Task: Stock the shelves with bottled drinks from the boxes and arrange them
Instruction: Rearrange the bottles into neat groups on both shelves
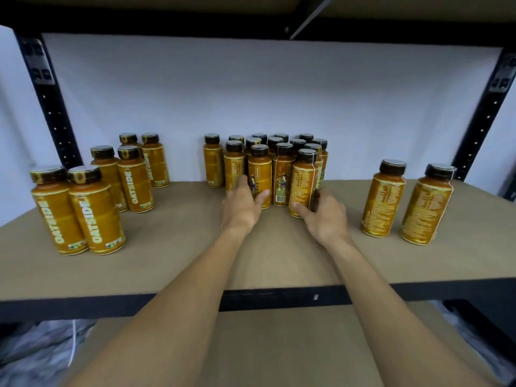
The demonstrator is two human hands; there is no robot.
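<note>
Amber plastic drink bottles [135, 180] with black screw caps stand upright on the tan board shelf [181, 263]. 6 at the left of the frame sit in 3 pairs, their "OATSIDE" labels facing front. A tight cluster [282, 174] fills the centre back, labels turned various ways; its front-right bottle [303, 177] is gripped by the right hand [326, 219]. 2 more bottles [384, 199] stand side by side at right, fine print forward.
</note>
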